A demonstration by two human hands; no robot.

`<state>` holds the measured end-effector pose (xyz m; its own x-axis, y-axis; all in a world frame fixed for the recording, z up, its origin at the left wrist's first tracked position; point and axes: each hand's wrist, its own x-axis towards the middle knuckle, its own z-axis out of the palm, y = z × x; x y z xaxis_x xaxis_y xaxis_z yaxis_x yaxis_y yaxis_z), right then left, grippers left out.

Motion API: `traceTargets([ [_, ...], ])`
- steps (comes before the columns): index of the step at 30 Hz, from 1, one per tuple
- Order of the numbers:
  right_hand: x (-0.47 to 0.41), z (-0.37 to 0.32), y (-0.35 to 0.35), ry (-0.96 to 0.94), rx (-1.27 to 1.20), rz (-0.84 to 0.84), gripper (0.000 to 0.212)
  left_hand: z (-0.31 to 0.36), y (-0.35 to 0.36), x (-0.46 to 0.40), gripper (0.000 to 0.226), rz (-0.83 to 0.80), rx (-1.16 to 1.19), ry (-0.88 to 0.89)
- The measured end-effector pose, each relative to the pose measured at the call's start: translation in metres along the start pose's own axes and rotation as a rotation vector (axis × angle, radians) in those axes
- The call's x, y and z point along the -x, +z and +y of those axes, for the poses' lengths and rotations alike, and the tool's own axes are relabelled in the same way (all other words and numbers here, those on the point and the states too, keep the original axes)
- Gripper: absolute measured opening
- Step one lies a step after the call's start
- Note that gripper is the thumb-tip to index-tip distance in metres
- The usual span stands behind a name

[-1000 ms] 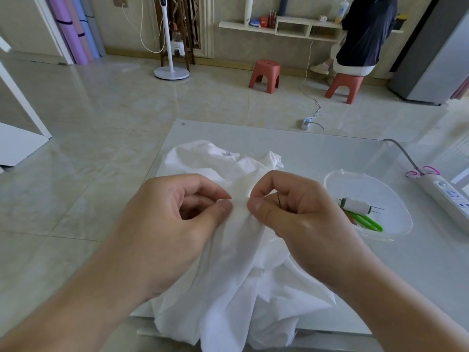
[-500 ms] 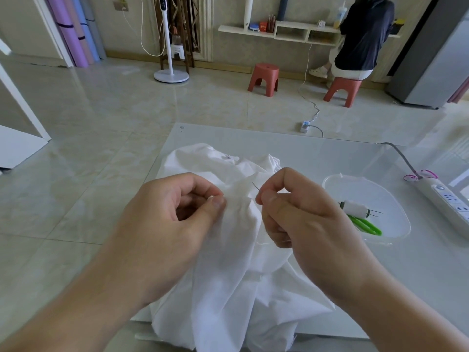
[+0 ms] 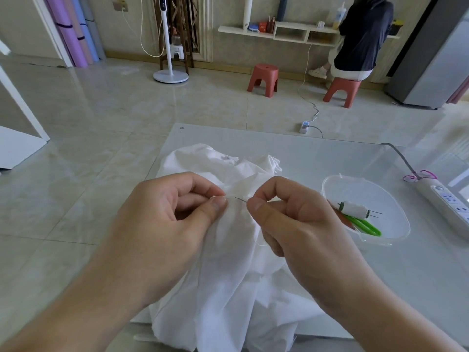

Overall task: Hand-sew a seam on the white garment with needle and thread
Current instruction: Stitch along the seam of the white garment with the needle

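A crumpled white cotton garment (image 3: 228, 288), lying on the pale glass surface (image 3: 330, 158), is pinched by the left hand (image 3: 177, 224). One thin steel needle (image 3: 240, 199) is gripped by the right hand (image 3: 291, 224). No legible writing is seen.

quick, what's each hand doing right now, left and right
Left hand: closed, pinching a fold of the white garment.
Right hand: closed, pinching the needle.

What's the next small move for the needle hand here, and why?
Probably drive the needle leftward into the fold. The right hand pinches its rear end, the tip points at the white garment pinched by the left hand, and bare shaft shows between them.
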<state>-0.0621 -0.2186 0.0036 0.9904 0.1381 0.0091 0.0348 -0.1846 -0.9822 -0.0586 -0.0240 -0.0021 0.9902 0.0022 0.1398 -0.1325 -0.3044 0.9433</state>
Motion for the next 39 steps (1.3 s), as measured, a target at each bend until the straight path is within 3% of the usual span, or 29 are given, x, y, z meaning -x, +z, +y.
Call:
traceTargets([
  [13,0.0020,-0.0045,0.0056,-0.080,0.054,0.034,0.016,0.0051,-0.0015,0.0012,0.019,-0.006,-0.020,0.022],
  [23,0.0036,-0.0052,0.0067,-0.092,-0.010,0.028,0.024,0.0048,0.0001,0.0030,0.017,-0.031,-0.015,0.045],
  [39,0.0041,-0.0070,0.0074,-0.069,0.116,0.086,0.021,0.0050,0.0014,0.0067,0.007,-0.017,-0.073,0.071],
])
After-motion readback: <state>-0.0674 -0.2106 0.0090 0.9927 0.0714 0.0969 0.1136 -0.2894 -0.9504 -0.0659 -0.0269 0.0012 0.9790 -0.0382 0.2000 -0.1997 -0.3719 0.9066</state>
